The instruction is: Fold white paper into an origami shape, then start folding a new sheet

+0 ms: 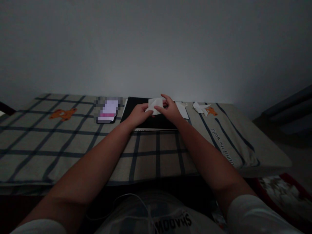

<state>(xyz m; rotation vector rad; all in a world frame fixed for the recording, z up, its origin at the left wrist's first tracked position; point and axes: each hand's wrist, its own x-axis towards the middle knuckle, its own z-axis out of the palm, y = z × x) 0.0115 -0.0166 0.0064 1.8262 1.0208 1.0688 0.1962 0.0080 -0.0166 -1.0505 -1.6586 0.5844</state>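
While both bare forearms stretch forward across the checked cloth (pixel 73 143) on the table, the hands meet over a black board (pixel 136 107) lying flat near the wall. The left hand (pixel 138 114) curls closed on the left edge of a folded white paper (pixel 155 104); the right hand (pixel 170 110) pinches its right side, index finger raised. Loose white paper pieces (pixel 200 107) lie to the right, well apart.
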